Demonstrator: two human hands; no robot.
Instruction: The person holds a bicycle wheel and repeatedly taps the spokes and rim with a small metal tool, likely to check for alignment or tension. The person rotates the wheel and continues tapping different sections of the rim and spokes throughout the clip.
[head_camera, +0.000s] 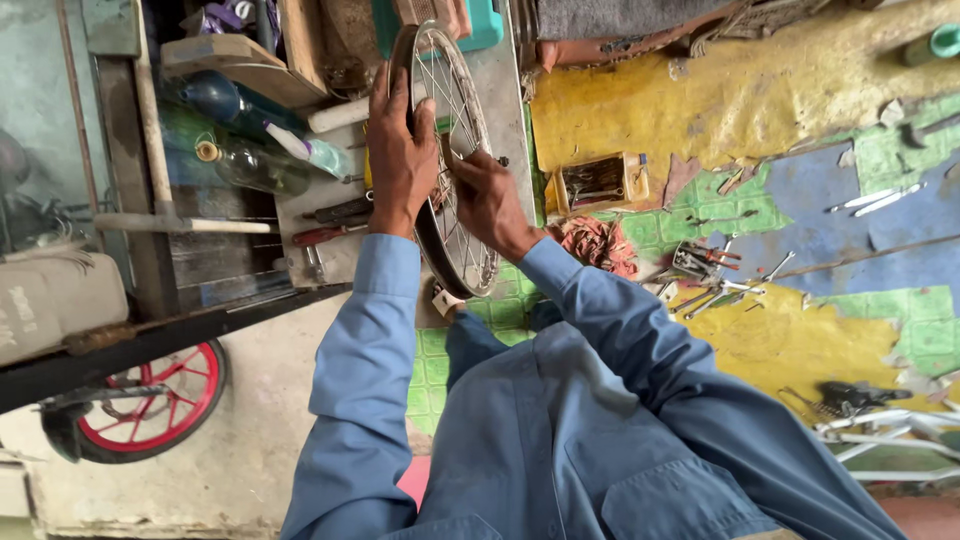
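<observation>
Blue cloth sleeves (560, 400) nearest; L hand (398, 150) grips round spoked metal wheel (447, 150) rim, R hand (487, 200) pinches spokes.

Not much packaging here tbh. There's a small open yellowish cardboard box (598, 183) on the painted floor, right of the wheel, with dark metal bits inside. A pale sack (55, 300) with faint print sits at far left. No signs or screens.

left hand (400, 160) grips spoked wheel (455, 215) rim; right hand (487, 198) at spokes.
</observation>
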